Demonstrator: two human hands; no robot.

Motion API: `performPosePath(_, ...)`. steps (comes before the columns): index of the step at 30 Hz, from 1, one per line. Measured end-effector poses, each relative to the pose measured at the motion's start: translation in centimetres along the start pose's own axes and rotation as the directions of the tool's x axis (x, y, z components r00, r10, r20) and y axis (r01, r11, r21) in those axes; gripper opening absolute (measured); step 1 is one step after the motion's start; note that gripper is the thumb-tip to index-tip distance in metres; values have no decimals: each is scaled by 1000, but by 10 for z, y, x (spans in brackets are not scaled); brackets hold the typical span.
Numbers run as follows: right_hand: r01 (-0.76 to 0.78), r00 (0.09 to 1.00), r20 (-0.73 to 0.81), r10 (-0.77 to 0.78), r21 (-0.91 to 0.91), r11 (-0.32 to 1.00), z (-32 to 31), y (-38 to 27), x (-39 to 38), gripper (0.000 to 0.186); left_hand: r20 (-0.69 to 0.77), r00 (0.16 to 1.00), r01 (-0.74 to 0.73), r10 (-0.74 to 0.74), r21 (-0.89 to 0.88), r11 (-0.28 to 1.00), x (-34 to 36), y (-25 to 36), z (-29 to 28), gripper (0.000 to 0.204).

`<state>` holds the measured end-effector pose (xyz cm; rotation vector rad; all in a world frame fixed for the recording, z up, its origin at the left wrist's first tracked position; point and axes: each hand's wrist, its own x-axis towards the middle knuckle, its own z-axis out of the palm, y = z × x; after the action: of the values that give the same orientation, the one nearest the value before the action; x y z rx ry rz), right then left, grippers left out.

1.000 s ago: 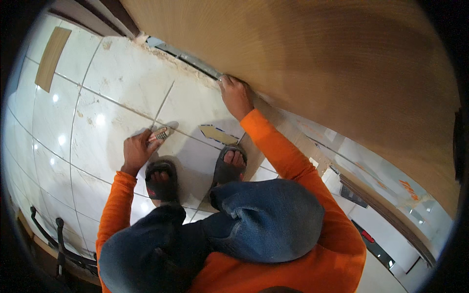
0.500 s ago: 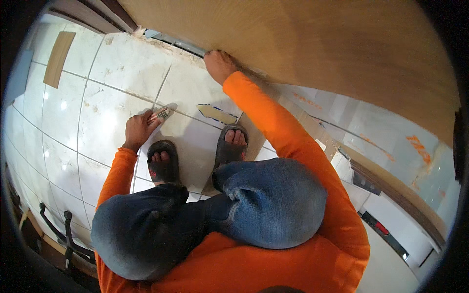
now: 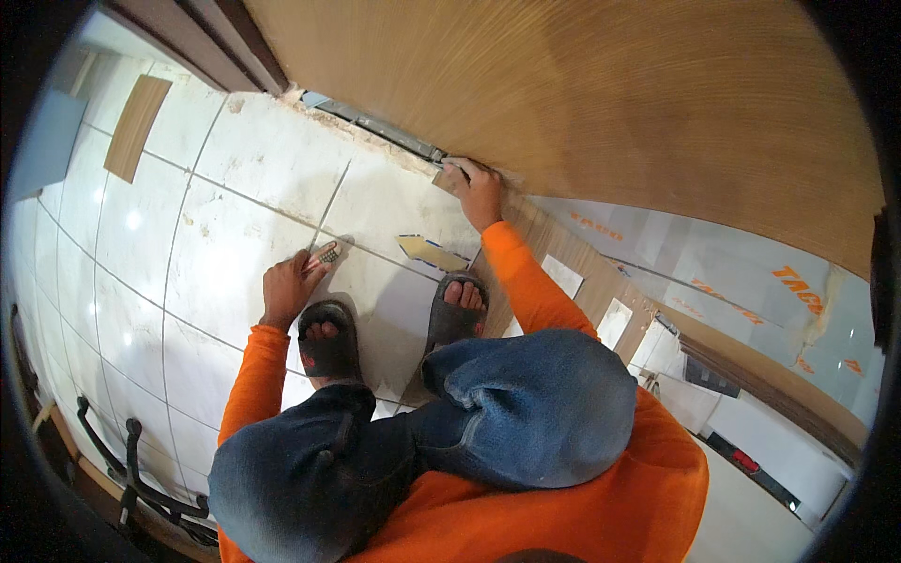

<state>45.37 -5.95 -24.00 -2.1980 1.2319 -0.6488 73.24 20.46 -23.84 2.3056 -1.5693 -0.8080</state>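
Pinches in the left hand (image 3: 286, 289), between thumb and fingers, a small oblong object (image 3: 327, 253), pale with a dark dotted end and too small to identify, low over the tiled floor (image 3: 244, 225) just ahead of the left sandal (image 3: 328, 349). With the right hand (image 3: 480, 195), reaches forward to the lower edge of a large wood-grain panel (image 3: 610, 113), with fingers bent and bunched near the right end of a narrow grey strip (image 3: 380, 125) beside the broken tile edge (image 3: 352, 130); cannot tell from this angle whether gripping or merely touching there. Could nip or scrape fingertips at that spot, given the tightness of the space beneath the panel and the roughness of the broken tile edge. Could also lose purchase, if holding on by fingertips alone, or chip the crumbly border by pressing too hard. Might drop the small oblong object through so light a pinch, or knock it against the tiles through looking elsewhere. Seems liable to tip forward, squatting in open sandals while reaching out on both sides. Risks treading on the flat arrow-shaped piece (image 3: 430, 251), right in front of the right sandal (image 3: 449, 319), through any shuffle of that foot.
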Motion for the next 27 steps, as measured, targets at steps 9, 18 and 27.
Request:
performPosePath(9, 10, 996, 91, -6, -50, 999, 4, 3, 5, 21, 0, 1000, -23, 23, -45, 999, 8, -3, 4, 36)
performPosePath(18, 94, 978, 196, -70, -114, 989, 4, 3, 7, 17, 69, 993, -84, 94, -140, 987, 17, -6, -10, 39)
performPosePath(27, -107, 954, 279, 108, -17, 994, -2, -12, 8, 22, 139, 988, -32, 62, -209, 977, 22, -10, -12, 42)
